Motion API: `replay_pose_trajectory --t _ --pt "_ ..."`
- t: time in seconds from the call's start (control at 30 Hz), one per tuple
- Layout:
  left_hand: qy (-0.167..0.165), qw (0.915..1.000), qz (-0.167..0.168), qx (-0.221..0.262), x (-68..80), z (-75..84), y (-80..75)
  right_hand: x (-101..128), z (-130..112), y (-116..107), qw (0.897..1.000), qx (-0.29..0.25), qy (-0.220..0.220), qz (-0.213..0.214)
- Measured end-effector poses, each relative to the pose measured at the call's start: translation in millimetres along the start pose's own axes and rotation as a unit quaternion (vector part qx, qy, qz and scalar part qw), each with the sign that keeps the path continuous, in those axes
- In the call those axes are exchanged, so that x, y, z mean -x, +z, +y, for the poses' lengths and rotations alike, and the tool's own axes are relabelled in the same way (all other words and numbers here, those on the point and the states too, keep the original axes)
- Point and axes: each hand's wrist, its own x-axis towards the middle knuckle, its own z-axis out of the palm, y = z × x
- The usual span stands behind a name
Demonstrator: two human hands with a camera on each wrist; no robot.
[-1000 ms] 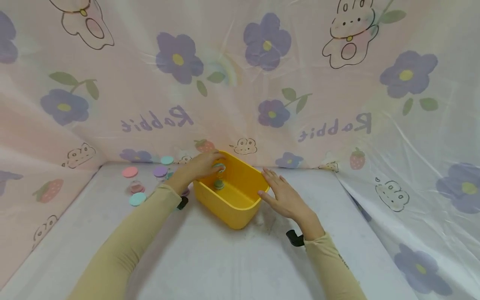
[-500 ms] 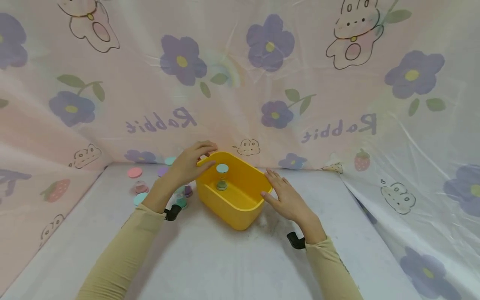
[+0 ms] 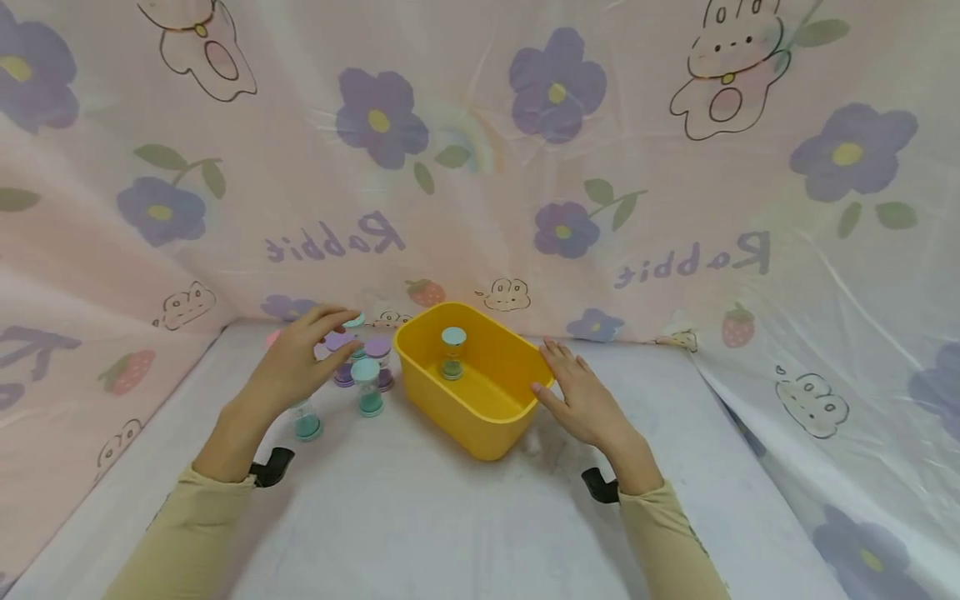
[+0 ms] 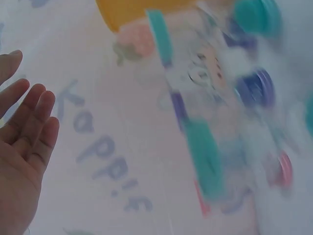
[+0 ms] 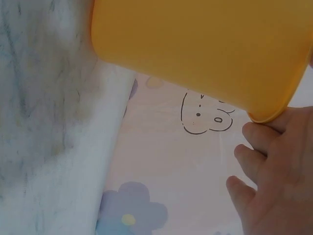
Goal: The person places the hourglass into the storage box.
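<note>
Left hand (image 3: pixel 296 367), fingers loose and empty, nearest the upright sand timers (image 3: pixel 367 386) just right of it; right hand (image 3: pixel 581 396) flat against the yellow tub (image 3: pixel 480 417).

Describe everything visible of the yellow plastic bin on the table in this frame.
The yellow plastic bin is a rounded rectangular tub with smooth opaque walls and a rolled rim, open at the top. It stands upright on the white cloth-covered table, set at an angle, close to the flowered backdrop. Inside, one small sand timer with a light blue cap stands upright on its floor. The right hand rests with straight fingers against its right rim. The left hand is off it.
</note>
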Motion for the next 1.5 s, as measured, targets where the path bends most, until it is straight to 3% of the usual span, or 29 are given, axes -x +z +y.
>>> replay_pose_trajectory --t 0.3,0.4,0.63,0.83,1.03,1.5 --pt "0.006 0.9996 0.011 -0.026 40.5 -33.3 -19.4 0 -1 0 1.0 0.006 0.006 -0.001" --pt "-0.008 0.9997 -0.012 -0.02 51.6 -42.8 -21.1 0 -2 -1 1.0 0.007 0.005 -0.004" --pt "-0.096 0.9894 -0.109 0.001 74.5 -59.5 -24.2 -1 -2 -1 1.0 0.009 0.001 -0.006" --pt "-0.094 0.986 -0.137 -0.001 85.2 -63.5 -23.2 -2 -1 0 1.0 0.009 0.0 -0.004" --pt "-0.094 0.9859 -0.138 -0.001 90.1 -65.3 -19.1 -2 -1 1 1.0 0.005 0.0 -0.002" --pt "-0.033 0.9969 -0.071 -0.004 94.8 -73.0 -6.9 0 0 1 1.0 0.0 0.0 -0.001"
